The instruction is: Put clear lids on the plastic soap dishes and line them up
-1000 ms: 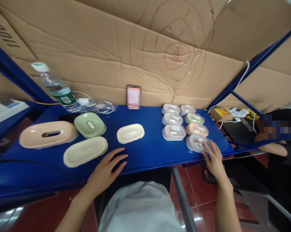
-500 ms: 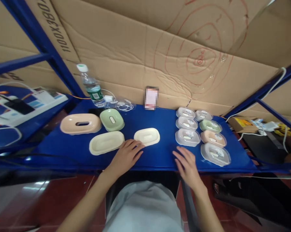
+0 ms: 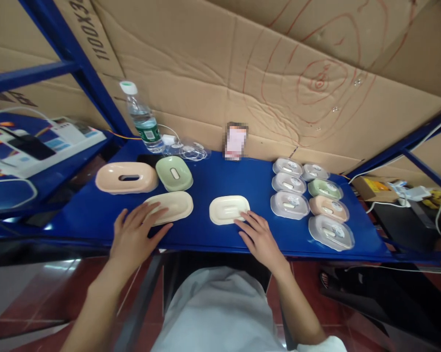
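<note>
My left hand (image 3: 134, 237) has its fingers spread over the left end of a cream oval dish (image 3: 178, 205) on the blue table (image 3: 202, 237). Fingertips of my right hand (image 3: 260, 239) reach the right edge of a smaller cream dish (image 3: 224, 210); those fingers are apart too. Whether either hand presses on its dish is hard to tell. Behind the left dish sit a peach oval piece with a slot (image 3: 140, 184) and a green one (image 3: 180, 170).
Several lidded clear boxes (image 3: 290, 204) stand in two columns at the right. A water bottle (image 3: 147, 128), a coiled cable (image 3: 193, 152) and a phone (image 3: 235, 142) are along the cardboard wall (image 3: 191, 73). A power strip (image 3: 59, 146) lies far left.
My left hand has moved left, from between the two cream dishes onto the larger one. My right hand has moved left to the smaller dish. The camera view has shifted slightly.
</note>
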The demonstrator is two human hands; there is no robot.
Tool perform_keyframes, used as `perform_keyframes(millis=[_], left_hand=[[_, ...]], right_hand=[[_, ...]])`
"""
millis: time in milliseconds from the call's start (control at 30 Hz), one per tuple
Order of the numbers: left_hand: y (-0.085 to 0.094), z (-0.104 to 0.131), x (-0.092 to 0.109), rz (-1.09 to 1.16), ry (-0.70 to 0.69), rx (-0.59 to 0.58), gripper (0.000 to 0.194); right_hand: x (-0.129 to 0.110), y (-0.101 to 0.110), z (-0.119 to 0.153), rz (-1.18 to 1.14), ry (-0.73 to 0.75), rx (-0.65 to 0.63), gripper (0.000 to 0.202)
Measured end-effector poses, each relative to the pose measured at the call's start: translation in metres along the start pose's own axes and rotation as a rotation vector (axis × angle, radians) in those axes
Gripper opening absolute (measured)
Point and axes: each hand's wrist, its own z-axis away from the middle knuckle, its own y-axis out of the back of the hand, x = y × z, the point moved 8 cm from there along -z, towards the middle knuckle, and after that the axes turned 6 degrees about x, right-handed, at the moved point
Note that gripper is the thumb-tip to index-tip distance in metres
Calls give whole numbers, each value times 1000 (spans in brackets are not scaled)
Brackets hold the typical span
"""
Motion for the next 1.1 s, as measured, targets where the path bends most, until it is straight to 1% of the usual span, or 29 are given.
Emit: perform_keyframes(millis=[100,167,233,267,300,367,433,467,533,600,633,667,733,800,900,967,1000,1067,1100], left_hand=[[-9,6,-1,15,-2,-47,26],[-9,5,2,-11,11,-55,26],[-4,-3,11,-18,3,-45,26],[-1,-12,18,0,-7,-31,26],[1,-25,25,32,-20,-17,27],[-1,-64,40,119,-33,12,30],[-15,-116,49,148,-14,11,35],[-27,-143,49,118,19,-8,40],[-56,-190,40,6,102,-67,54],[-86,-222,27,-82,136,-177,62],[-99,-230,20,-94,130,-238,62],[-109,-235,13,-93,130,-280,60],[-119,-237,1,-63,119,-328,54],[-120,-235,-7,-32,109,-335,49],[-111,-231,-9,-9,105,-314,49],[-103,-227,0,29,97,-274,50],[-99,-223,9,62,79,-248,50],[-93,-211,35,123,8,-208,46],[-92,-203,52,138,-43,-209,44]], right_hand=[[1,-1,1,-38,-11,2,42],[2,-1,1,-48,-15,0,42],[3,-1,1,-52,-18,3,42],[3,0,0,-53,-19,7,42],[3,0,0,-54,-17,11,42],[4,-1,0,-52,-15,16,42],[3,-2,0,-47,-10,18,42],[3,-2,0,-46,-8,18,42],[3,-1,0,-46,-5,20,43],[2,0,0,-45,-5,24,42],[2,0,0,-43,-6,27,42],[1,1,0,-41,-6,30,42],[1,2,1,-38,0,34,41],[1,2,1,-38,5,31,41],[1,1,1,-41,2,29,41],[1,1,1,-48,-2,30,42],[1,2,1,-55,-6,30,44],[0,2,0,-74,-14,30,51],[1,2,0,-84,-19,32,55]])
